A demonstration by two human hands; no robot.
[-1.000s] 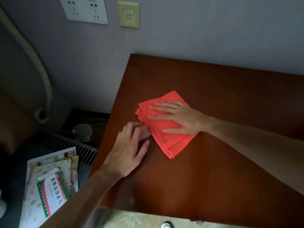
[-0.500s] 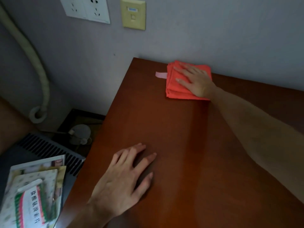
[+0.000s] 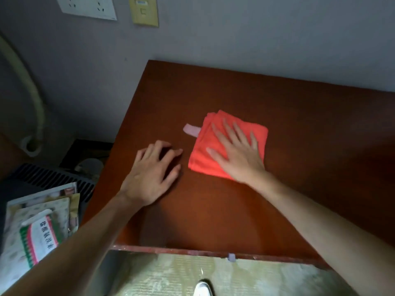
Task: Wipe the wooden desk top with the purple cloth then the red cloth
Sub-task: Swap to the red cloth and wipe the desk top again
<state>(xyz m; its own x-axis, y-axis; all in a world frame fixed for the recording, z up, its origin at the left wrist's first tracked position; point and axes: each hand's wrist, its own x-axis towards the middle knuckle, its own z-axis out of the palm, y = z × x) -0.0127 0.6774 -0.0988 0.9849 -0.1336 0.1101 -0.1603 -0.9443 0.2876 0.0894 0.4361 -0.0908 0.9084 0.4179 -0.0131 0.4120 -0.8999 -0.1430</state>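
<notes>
A folded red cloth (image 3: 203,150) with a small pale tag sticking out at its left lies near the middle of the reddish-brown wooden desk top (image 3: 299,129). My right hand (image 3: 237,152) presses flat on the cloth, fingers spread and pointing away from me. My left hand (image 3: 151,174) rests palm down on the bare wood just left of the cloth, fingers apart, holding nothing. No purple cloth shows in view.
The desk meets a grey wall at the back, with sockets (image 3: 87,7) and a yellow plate (image 3: 145,11) above. Left of the desk stand a pale hose (image 3: 32,90), a black grille (image 3: 49,178) and a stack of papers (image 3: 36,229). My shoe (image 3: 203,288) shows below the front edge.
My right hand pushed the red cloth from mid-desk to the back edge by the wall, then pulled it back toward the middle. My left hand stayed flat on the wood.
</notes>
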